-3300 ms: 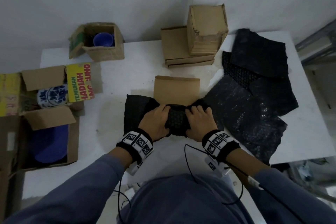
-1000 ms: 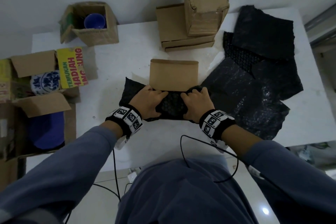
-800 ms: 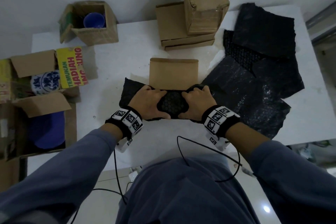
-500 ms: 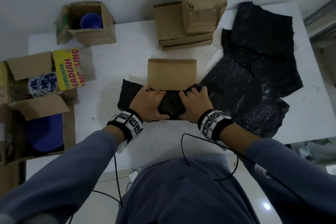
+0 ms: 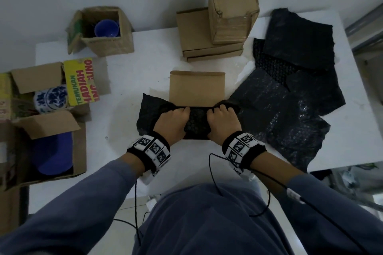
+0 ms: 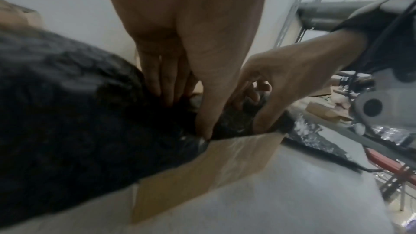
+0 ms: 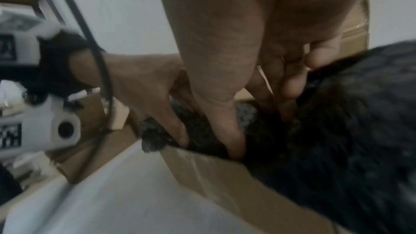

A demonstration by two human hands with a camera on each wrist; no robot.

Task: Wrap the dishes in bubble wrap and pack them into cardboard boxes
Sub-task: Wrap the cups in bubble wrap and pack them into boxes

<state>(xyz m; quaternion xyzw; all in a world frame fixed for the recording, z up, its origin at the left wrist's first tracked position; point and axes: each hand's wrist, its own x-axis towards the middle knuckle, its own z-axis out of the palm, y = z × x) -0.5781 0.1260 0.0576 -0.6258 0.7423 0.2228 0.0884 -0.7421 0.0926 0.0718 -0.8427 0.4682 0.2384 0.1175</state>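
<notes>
A dish bundle wrapped in black bubble wrap (image 5: 195, 123) sits in the mouth of an open brown cardboard box (image 5: 196, 89) at the table's middle, wrap spilling over both sides. My left hand (image 5: 176, 119) grips the bundle's left part and my right hand (image 5: 220, 119) its right part, fingers curled over the far side, thumbs at the near side. In the left wrist view the left hand (image 6: 186, 95) digs into the wrap (image 6: 78, 113) just above the box's front wall (image 6: 202, 166). The right wrist view shows the right hand (image 7: 247, 104) doing the same. The dish itself is hidden.
Loose black bubble wrap sheets (image 5: 290, 99) cover the table's right. Closed boxes (image 5: 217, 33) are stacked at the back. A small open box holds a blue cup (image 5: 106, 30). Open boxes at the left hold a blue-and-white dish (image 5: 50, 99) and a blue plate (image 5: 53, 153).
Both hands have stayed on the bundle, shifting their fingers slightly while it sits in the box mouth. The head view has drifted a little.
</notes>
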